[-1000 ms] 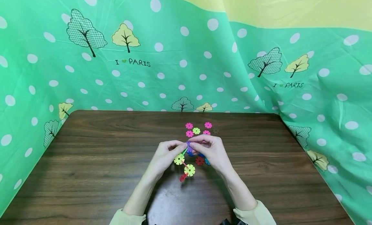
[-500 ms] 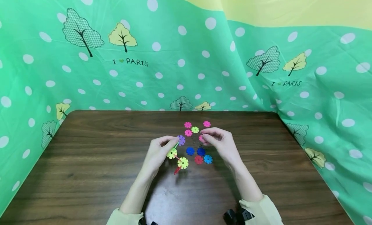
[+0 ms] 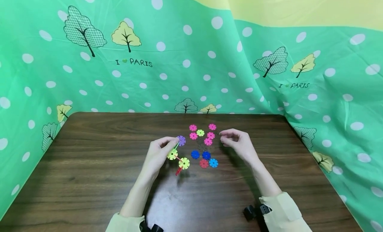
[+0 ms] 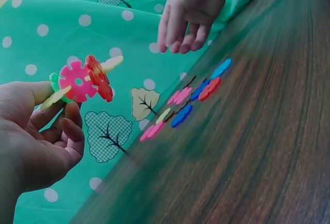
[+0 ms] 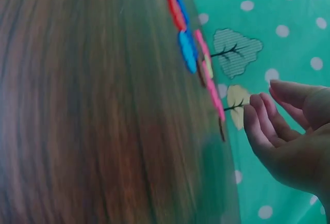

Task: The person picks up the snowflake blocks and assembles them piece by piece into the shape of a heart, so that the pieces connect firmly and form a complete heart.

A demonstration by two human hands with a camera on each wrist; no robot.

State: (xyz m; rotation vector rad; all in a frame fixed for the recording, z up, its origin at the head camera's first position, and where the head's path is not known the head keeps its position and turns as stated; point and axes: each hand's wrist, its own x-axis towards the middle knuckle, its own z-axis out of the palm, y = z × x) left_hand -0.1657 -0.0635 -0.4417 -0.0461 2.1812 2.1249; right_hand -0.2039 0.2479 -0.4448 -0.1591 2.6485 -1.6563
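Note:
My left hand [image 3: 159, 151] pinches a chain of slotted plastic snowflake discs [image 3: 184, 163] between thumb and fingers, held above the table. Purple, green, yellow, pink and red discs make up the chain, slotted together at angles. In the left wrist view, its pink disc [image 4: 76, 81] and red disc [image 4: 99, 78] stick out past the fingers of that hand. My right hand [image 3: 241, 145] hovers to the right of the loose discs, fingers loosely bent. In the right wrist view no disc shows between its fingertips.
Loose discs lie on the dark wooden table [image 3: 98, 178]: several pink discs [image 3: 208, 141], a lime disc [image 3: 200, 132], two dark blue discs [image 3: 195, 154], a red disc [image 3: 204, 163] and a light blue disc [image 3: 213, 163]. Dark brown discs [image 5: 222, 130] blend into the wood. A green dotted cloth [image 3: 167, 62] hangs behind.
My hands have parted after meeting at the purple disc. The left has moved left with the chain, and the right has moved right past the pink discs.

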